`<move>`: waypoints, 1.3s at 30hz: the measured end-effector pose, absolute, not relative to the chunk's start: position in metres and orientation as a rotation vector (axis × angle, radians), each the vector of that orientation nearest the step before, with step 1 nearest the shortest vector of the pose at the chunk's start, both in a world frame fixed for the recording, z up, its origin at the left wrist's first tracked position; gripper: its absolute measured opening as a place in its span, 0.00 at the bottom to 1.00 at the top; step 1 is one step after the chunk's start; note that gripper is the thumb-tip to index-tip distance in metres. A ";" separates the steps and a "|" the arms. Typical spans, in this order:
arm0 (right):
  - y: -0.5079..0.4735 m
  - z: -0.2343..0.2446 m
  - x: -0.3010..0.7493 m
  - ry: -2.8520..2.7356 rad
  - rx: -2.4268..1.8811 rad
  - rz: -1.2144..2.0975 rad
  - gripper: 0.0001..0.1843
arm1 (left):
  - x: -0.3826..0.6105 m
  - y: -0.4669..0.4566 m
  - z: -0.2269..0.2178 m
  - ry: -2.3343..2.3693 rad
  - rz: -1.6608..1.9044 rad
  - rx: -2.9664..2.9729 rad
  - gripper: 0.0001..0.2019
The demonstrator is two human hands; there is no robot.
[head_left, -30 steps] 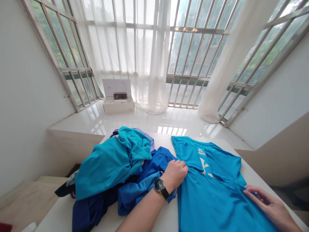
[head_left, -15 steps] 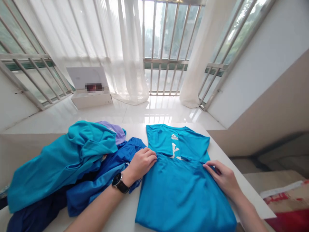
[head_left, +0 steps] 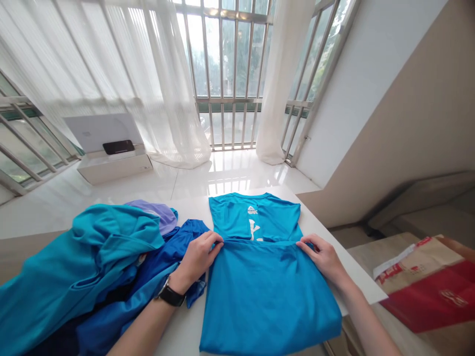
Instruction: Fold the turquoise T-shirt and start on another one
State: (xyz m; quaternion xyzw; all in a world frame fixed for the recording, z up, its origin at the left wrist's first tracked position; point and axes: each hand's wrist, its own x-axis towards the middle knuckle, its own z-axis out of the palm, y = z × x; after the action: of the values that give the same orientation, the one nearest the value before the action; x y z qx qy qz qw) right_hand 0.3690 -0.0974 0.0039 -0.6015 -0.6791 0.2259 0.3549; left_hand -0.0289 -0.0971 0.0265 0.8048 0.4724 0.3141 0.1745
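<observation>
A teal T-shirt (head_left: 269, 291) with white print near its collar lies on the white table (head_left: 185, 324), its sleeves turned inward and its lower part doubled up over the chest. My left hand (head_left: 202, 254) pinches the left end of the upper folded edge. At the right end of that same edge, my right hand (head_left: 322, 254) pinches the cloth between thumb and fingers. The edge runs fairly straight from one hand to the other. A black watch (head_left: 171, 292) is on my left wrist.
Left of the shirt is a loose heap of clothes: a teal garment (head_left: 85, 252), a blue one (head_left: 163, 267) and a lilac one (head_left: 163, 215). An open white box (head_left: 115, 168) with a dark phone (head_left: 118, 147) stands on the sill. A red-and-tan paper bag (head_left: 430, 287) sits at right.
The shirt's folded edge, crumpled before, is now straighter between my two hands, which still pinch it. My view has turned to the right, bringing more of the paper bag into sight.
</observation>
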 end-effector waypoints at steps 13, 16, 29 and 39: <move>-0.091 0.030 0.376 -2.090 -1.603 0.518 0.23 | -0.036 -0.095 0.024 1.428 0.849 2.208 0.05; -0.091 0.036 0.373 -2.083 -1.618 0.520 0.25 | -0.038 -0.094 0.026 1.450 0.901 2.110 0.04; -0.083 0.012 0.375 -1.956 -1.835 0.428 0.32 | -0.040 -0.092 0.022 1.600 0.725 2.183 0.05; -0.089 0.018 0.374 -1.928 -1.716 0.552 0.29 | -0.033 -0.097 0.023 1.515 0.772 2.339 0.08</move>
State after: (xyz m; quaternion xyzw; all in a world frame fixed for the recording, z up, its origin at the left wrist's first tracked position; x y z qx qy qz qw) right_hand 0.3737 -0.0885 0.0177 -0.6298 -0.7074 0.2027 0.2485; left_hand -0.0333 -0.0965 0.0235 0.8026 0.5198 0.2648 0.1245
